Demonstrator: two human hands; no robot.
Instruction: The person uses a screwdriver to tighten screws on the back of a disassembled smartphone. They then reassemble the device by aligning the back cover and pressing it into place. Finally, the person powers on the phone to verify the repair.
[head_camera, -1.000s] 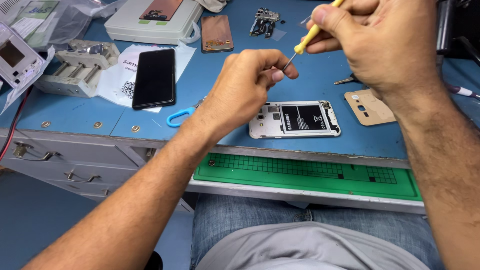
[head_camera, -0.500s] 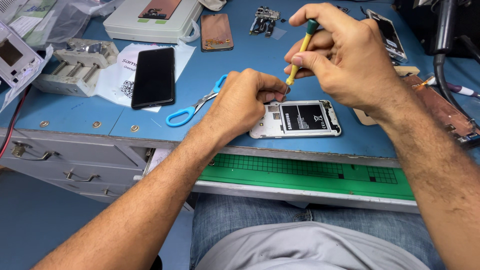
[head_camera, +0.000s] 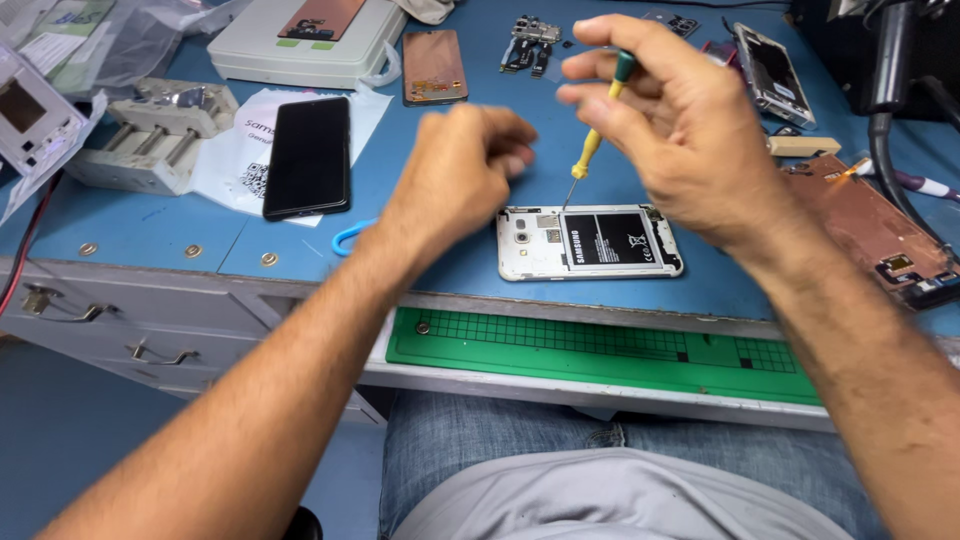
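Hands, 2 in view, work above a blue surface (head_camera: 150, 225). My right hand (head_camera: 680, 130) is closed in a pinch on 1 screwdriver (head_camera: 597, 130) with a yellow shaft and a green cap, held nearly upright, its tip just above the top edge of 1 opened white phone (head_camera: 590, 243). That phone lies flat near the front edge of the surface, back cover off, with 1 black rectangular battery showing a white label band. My left hand (head_camera: 455, 175) hangs blurred just left of the phone, fingers curled loosely; I cannot tell whether it holds anything. A blue scissor handle (head_camera: 345, 238) peeks out beneath that wrist.

Other items, counted: 1 black phone (head_camera: 308, 155) lying screen-up on 1 white printed sheet (head_camera: 240, 160) with a square black code mark; 1 copper-coloured back panel (head_camera: 434, 66) behind it; 1 white flat box (head_camera: 300, 45) at the rear; 1 grey clamp jig (head_camera: 150, 135) at the left; 1 opened copper-toned phone frame (head_camera: 875, 230) at the right. 1 green gridded mat (head_camera: 600, 345) lines the pulled-out tray below the front edge.
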